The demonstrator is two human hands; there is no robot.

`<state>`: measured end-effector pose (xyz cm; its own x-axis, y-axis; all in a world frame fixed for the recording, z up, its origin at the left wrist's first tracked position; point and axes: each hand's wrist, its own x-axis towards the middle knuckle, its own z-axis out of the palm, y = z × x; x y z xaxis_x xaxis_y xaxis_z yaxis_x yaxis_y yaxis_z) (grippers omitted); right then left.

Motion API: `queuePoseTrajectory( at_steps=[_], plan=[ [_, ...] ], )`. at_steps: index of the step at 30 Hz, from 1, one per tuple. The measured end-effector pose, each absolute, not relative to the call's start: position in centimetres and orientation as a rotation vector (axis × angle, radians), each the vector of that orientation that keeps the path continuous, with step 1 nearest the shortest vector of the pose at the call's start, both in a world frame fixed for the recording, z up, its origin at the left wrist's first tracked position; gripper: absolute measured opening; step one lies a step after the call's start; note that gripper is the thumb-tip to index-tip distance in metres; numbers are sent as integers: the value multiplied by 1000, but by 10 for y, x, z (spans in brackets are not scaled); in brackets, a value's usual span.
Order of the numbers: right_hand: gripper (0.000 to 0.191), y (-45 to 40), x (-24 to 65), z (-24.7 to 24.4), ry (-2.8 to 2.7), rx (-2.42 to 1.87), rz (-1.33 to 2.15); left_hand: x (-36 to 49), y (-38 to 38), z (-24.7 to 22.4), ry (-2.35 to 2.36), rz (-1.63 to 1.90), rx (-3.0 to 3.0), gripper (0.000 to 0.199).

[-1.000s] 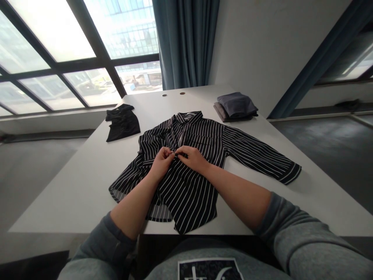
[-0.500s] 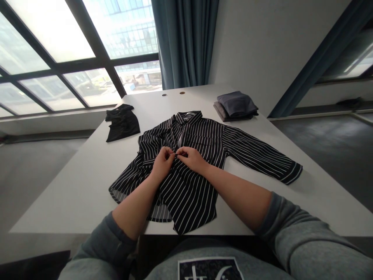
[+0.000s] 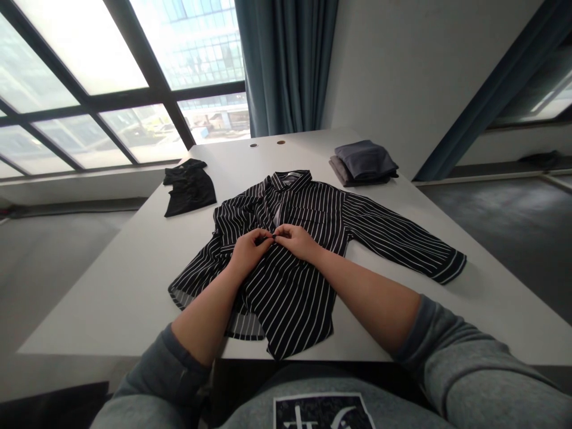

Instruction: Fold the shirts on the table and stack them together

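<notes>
A black shirt with white stripes (image 3: 299,298) lies front up on the white table, its collar pointing away from me. Its right-hand sleeve stretches out flat, while the left side is bunched. My left hand (image 3: 251,250) pinches the front edge of the shirt at mid-chest. Right beside it, my right hand (image 3: 297,241) pinches the same front edge, and the fingertips of both hands nearly meet. Whether a button sits between the fingers is too small to make out. Above the hands the shirt front gapes a little.
A crumpled black garment (image 3: 190,187) lies at the table's back left. Folded grey and dark clothes (image 3: 364,161) are stacked at the back right. The white table (image 3: 111,292) has two round holes near its far edge, with a window and blue curtain (image 3: 288,65) behind.
My left hand has shifted slightly right and its fingers have straightened toward my right hand. Both hands keep pinching the shirt front. The shirt lies much the same.
</notes>
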<state>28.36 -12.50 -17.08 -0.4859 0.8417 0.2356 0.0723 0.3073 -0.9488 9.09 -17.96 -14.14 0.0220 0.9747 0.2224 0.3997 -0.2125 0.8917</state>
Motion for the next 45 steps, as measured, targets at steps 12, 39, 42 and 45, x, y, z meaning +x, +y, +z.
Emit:
queuePoseTrajectory(
  at_steps=[12,39,42,45],
  plan=[
    [15,-118,290,-168,-1899,-739,1310,83,-172,-152,1392,1098,1661,7],
    [28,-104,303,-179,-2193,-1015,441,78,-180,-135,1779,542,2083,2],
    [35,-101,297,-167,-2306,-1035,413,79,-180,-130,1842,385,2112,13],
    [43,-92,288,-153,-2372,-1032,378,79,-180,-128,1902,269,2107,18]
  ],
)
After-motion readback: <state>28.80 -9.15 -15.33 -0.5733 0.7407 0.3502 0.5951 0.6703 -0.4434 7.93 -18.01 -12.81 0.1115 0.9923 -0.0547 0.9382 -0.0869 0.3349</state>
